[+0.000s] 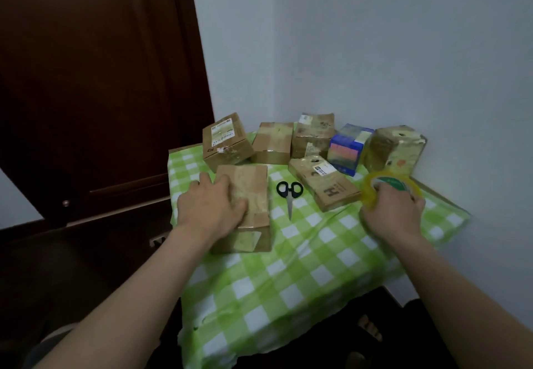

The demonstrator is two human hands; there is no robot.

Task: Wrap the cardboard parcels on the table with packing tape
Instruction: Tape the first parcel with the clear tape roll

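Left hand, fingers flat, presses boxy cardboard parcel; right hand fingers grip glossy tape ring

We are resting our left hand on the nearest parcel, at the left side of the table. The scissors are lying just right of it, then a second parcel, and our right hand is holding the tape roll farther right. Five boxes are standing behind.
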